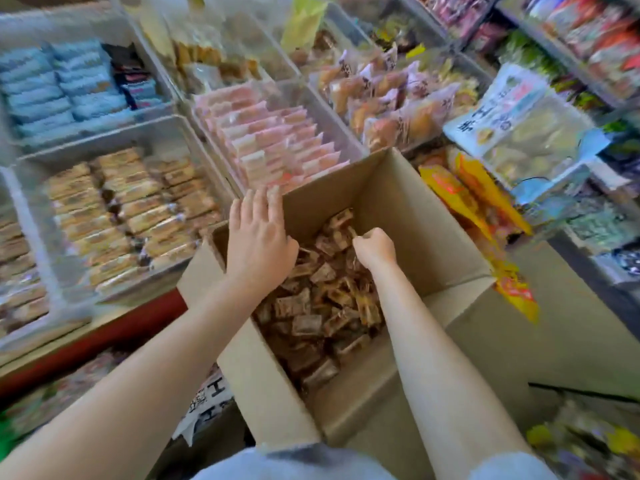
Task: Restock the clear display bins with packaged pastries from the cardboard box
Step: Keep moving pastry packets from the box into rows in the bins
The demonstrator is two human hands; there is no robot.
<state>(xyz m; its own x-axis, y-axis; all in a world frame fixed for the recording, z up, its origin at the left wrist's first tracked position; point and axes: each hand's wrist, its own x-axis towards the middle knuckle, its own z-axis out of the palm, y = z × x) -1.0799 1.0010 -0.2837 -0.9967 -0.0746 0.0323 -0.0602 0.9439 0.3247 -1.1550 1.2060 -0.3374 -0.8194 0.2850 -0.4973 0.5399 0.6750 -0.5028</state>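
Left hand flat, fingers spread, on the cardboard box far-left rim. Right hand fisted in the brown pastry packs, contents unclear. Packs probably light, crinkly, slippery; grab by handfuls, gently.

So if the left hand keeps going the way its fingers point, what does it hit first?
Probably the bin of pink packets: the left hand lies at the box's far-left rim, fingers aimed there.
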